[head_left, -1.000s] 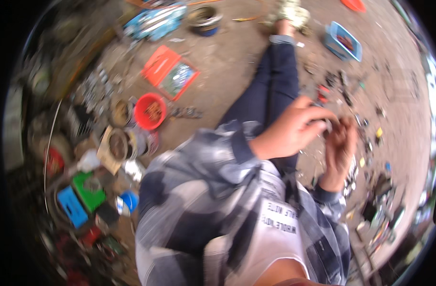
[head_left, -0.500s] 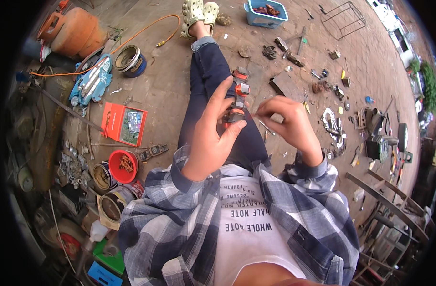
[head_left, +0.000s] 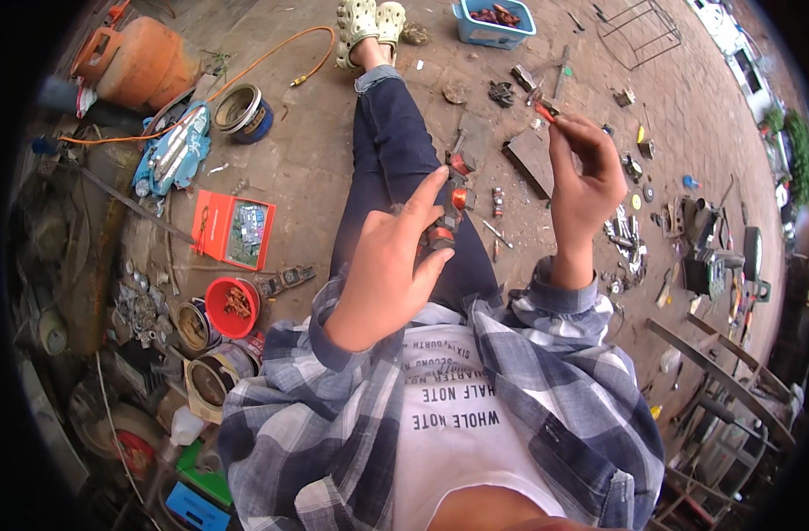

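My left hand [head_left: 395, 261] is above my lap, its thumb and fingers around a dark metal part with several red-orange wire coils [head_left: 459, 196]. The part's far end lies over my thigh, and my palm and fingers hide some of its near side. Out to the right, my right hand [head_left: 588, 173] is raised with bent fingers pinching a small tool with orange-red handles [head_left: 546, 111]. The tool looks like pliers, but its jaws are hard to make out against the ground. Just below it on the ground lies a flat brown metal plate [head_left: 530, 162].
A blue tub [head_left: 495, 34] with reddish scraps stands at the far side. Left are an orange gas cylinder [head_left: 152, 66], a paint bucket [head_left: 243, 115], a red box [head_left: 211, 226] and a red bowl [head_left: 217, 310]. Tools and metal scraps litter the right, near a metal frame [head_left: 723, 363].
My right hand has moved from beside the coil part outward to the far right and now holds the orange-red-handled tool. My left hand and the coil part have shifted slightly.
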`<state>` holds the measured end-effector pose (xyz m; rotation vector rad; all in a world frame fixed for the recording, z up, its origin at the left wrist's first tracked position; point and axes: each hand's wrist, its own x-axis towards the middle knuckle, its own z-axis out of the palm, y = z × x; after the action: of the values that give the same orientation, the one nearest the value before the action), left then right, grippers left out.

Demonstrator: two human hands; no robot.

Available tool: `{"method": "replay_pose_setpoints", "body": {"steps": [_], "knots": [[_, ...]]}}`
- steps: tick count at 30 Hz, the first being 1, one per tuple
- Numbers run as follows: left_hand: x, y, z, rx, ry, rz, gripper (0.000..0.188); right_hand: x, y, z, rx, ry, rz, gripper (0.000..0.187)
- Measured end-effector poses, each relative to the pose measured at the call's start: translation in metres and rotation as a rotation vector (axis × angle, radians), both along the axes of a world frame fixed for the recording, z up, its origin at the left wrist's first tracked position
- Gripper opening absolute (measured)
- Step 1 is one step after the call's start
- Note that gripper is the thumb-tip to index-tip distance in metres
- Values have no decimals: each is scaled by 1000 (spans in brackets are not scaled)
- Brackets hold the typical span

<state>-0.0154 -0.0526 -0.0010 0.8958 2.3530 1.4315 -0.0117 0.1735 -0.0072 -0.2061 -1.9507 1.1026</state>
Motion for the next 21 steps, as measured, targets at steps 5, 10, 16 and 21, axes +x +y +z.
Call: {"method": "replay_pose_setpoints", "body": {"steps": [5, 10, 16, 21], "knots": [[-7, -6, -5, 99, -10, -4, 69, 39, 26, 8, 547, -603, 193, 14], [-12, -6, -12, 207, -125, 72, 61, 52, 11, 19, -10, -704, 1128, 8], [-10, -1, -12, 132, -112, 28, 62, 24, -12, 13, -1087, 244, 1165, 12], [-4, -7, -8, 115, -116, 23, 63, -6, 16, 6, -309, 161, -47, 10]]}}
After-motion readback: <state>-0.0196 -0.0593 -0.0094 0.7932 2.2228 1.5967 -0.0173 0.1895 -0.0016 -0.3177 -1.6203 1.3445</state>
